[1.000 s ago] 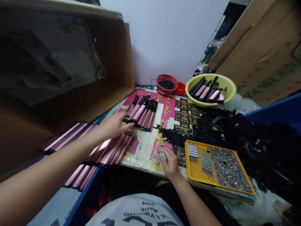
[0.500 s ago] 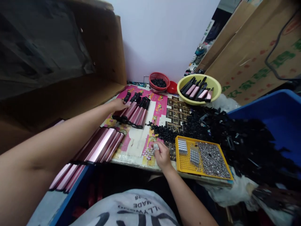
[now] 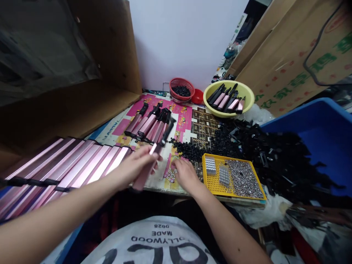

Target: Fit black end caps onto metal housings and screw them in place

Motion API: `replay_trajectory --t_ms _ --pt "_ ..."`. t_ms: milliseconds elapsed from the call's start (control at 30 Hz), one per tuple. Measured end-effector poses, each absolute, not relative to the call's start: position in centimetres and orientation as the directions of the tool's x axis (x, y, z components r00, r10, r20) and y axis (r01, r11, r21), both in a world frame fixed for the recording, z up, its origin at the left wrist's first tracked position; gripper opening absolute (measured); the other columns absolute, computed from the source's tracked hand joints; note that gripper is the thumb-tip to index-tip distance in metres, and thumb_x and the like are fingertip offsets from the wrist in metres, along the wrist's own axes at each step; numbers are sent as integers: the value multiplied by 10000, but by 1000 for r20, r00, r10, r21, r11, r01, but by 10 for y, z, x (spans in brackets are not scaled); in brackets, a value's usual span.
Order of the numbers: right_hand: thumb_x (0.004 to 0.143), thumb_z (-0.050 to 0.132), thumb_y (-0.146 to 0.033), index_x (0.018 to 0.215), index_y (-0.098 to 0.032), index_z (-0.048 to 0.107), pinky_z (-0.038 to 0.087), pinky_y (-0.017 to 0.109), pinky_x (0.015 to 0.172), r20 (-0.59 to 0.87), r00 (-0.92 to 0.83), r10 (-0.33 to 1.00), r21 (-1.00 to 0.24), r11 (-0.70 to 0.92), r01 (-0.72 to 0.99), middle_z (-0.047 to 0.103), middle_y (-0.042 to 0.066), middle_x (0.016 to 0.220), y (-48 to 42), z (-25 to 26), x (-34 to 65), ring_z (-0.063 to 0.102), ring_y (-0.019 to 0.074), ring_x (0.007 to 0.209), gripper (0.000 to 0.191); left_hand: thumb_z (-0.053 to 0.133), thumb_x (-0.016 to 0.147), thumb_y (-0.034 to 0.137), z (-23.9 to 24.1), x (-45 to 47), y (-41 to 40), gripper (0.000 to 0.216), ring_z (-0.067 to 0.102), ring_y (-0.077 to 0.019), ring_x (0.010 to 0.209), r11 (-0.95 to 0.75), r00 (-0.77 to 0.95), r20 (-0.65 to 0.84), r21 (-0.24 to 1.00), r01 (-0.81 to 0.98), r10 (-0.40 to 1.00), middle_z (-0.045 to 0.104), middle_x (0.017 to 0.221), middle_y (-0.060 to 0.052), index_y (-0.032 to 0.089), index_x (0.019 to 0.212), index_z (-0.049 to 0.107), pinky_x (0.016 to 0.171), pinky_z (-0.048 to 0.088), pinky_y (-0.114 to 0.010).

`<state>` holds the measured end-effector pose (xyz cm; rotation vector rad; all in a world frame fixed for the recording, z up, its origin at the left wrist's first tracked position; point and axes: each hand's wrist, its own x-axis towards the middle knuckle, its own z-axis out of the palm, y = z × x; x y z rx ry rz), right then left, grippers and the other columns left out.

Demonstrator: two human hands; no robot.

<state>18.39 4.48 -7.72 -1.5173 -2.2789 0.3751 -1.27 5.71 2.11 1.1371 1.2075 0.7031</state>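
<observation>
My left hand [image 3: 143, 163] is closed around a pink metal tube piece with a black end [image 3: 143, 175], tilted, its black end pointing up and away. Motion smears it a little. Beside a small pile of shiny metal beads or nuts [image 3: 170, 176], my right hand [image 3: 186, 173] rests low over the table with its fingers curled together. What sits between those fingertips is too small to make out. Several similar pink pieces with black ends [image 3: 150, 125] lie in a row just beyond my left hand.
Pink tubes [image 3: 82, 161] are stacked at left. A yellow tray [image 3: 217, 183] of small metal parts sits at right, near heaped black parts [image 3: 275, 161] and a blue bin [image 3: 324, 121]. Behind stand a red basket [image 3: 181, 82] and a yellow bowl [image 3: 249, 104]. A cardboard box [image 3: 129, 55] borders the left.
My left hand has drawn one pink piece from the row toward me. The small silver piece visible earlier in my right fingers no longer shows; that hand sits closer to the beads.
</observation>
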Motion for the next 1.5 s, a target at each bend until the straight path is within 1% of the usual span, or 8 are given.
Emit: replay_trajectory --t_ms 133,233,367,533,767,1200,1333,1500 --pt "644 490 -23 879 -172 532 411 387 859 128 -385 914 -414 402 817 612 95 879 48 -76 186 554 233 885 282 595 787 338 -16 5 20 277 572 -132 808 550 365 -467 818 -169 806 593 970 -29 194 1018 546 677 496 -248" --pt "670 488 -40 932 -182 533 436 371 818 147 -338 930 -602 355 715 611 68 881 46 -74 189 560 208 857 300 630 769 331 -23 10 19 285 564 -147 854 565 357 -471 790 -236 807 581 969 -31 193 1011 573 703 502 -264" --pt "750 544 -194 982 -201 503 478 282 690 124 -66 990 -976 134 170 589 14 822 48 -63 184 569 137 742 236 647 763 304 -20 12 20 309 560 -143 830 576 365 -471 771 -272 803 584 869 -25 196 1046 584 725 506 -272" --pt "688 642 -254 923 -206 493 488 234 649 -9 132 991 -936 38 -351 577 -11 797 47 -44 167 569 101 698 282 533 825 401 -23 14 13 288 561 -125 623 702 445 -549 615 -358 708 582 831 -43 172 992 583 535 505 -259" --pt "692 632 -219 891 -216 486 497 225 636 81 161 984 -934 131 -334 561 -9 798 31 -41 157 557 102 729 247 350 863 546 -25 16 13 428 358 -43 353 843 737 -422 365 -395 528 452 603 26 178 876 568 334 319 -165" --pt "706 607 -225 860 -220 455 462 198 584 123 210 970 -949 177 -262 529 -12 801 22 -37 161 519 94 704 216 316 847 602 -26 22 11 551 359 -52 329 878 752 -489 407 -253 443 412 484 24 140 608 499 336 304 -171" --pt "723 576 -301 1041 -250 453 349 164 404 -36 -12 999 -900 -38 -435 582 33 940 22 -42 163 537 116 697 344 306 821 646 -28 22 13 579 336 -58 300 898 768 -512 399 -185 385 396 465 27 145 591 483 297 257 -179" --pt "761 558 -363 1171 -281 447 337 170 389 -76 -224 972 -842 -183 -508 614 34 979 19 -46 168 539 103 636 432 330 818 640 -30 24 12 562 318 -52 298 909 793 -495 382 -170 356 398 480 29 145 595 478 290 253 -182"
